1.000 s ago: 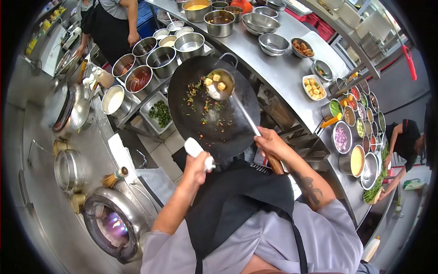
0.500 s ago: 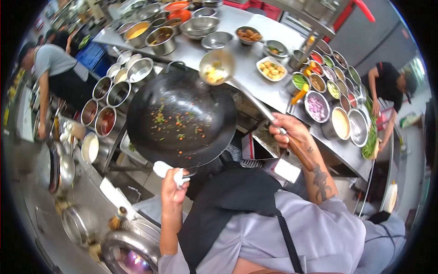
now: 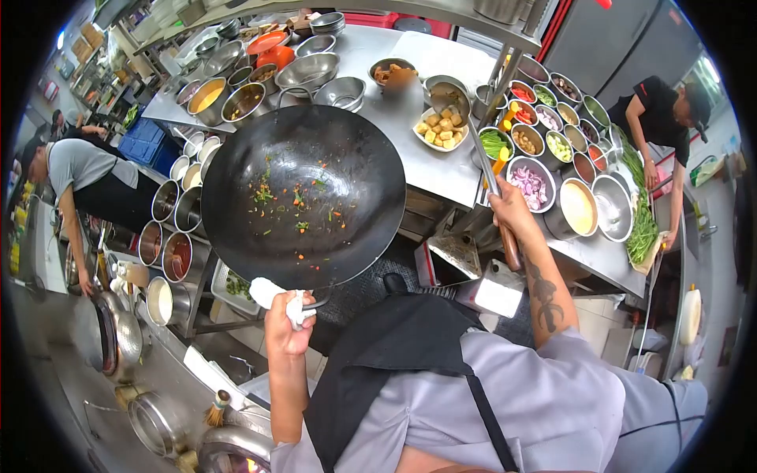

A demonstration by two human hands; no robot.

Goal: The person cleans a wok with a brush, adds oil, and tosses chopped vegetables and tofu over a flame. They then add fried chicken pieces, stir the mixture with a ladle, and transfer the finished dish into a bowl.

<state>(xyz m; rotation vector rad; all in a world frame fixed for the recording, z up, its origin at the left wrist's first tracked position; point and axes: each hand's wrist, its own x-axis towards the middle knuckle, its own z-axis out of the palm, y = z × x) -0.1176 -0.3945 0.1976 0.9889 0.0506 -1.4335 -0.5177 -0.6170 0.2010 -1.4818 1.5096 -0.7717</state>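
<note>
My left hand (image 3: 290, 322) is closed around the loop handle of a large black wok (image 3: 355, 229), with a folded white cloth (image 3: 270, 295) between palm and metal. The wok is held up at an angle, bits of chopped green and orange vegetable stuck to its inner surface. A long ladle (image 3: 511, 248) with a wooden grip is in my right hand (image 3: 511, 206), its fingers wrapped round the shaft. The ladle's bowl is over the far edge of a white dish (image 3: 428, 143) heaped with golden cubes (image 3: 446, 126).
Bowls of chopped ingredients crowd the right of the steel table (image 3: 418, 169), among them red onion (image 3: 528, 183). Metal pots (image 3: 206, 101) stand at the back left. One co-worker (image 3: 662, 118) bends over greens at right; another (image 3: 91, 169) leans at left. A burner (image 3: 235, 451) glows below.
The ladle has swung right, from beside the wok's rim to the white dish of cubes. My left hand still holds the wok, now lying slightly further left in view.
</note>
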